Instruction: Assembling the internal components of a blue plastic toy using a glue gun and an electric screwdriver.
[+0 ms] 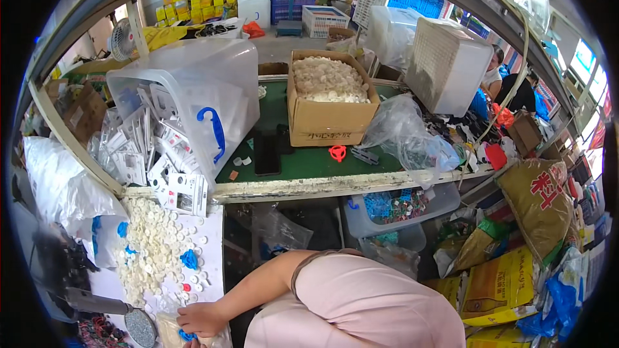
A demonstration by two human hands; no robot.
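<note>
My right hand [204, 319] reaches across to the lower left, its fingers bent and closed at a scrap of blue plastic [186, 335]. Under it lies a clear plastic bag [169, 330] with something cream-coloured inside. Of my left hand [192, 344], only a bit of finger shows at the lower edge, close to the blue scrap. Beyond the bag, many small cream plastic discs [151, 245] spread over a white surface [213, 238]. Crumpled blue plastic [189, 259] and a red disc [187, 287] lie among them.
A round grey-topped tool or stand [140, 327] stands left of the bag. Ahead, a green bench [309, 166] holds a cardboard box [332, 116] of pale pieces and a tipped clear bin [238, 84] of white cards. A tub [445, 203] sits below; sacks [535, 203] lie right.
</note>
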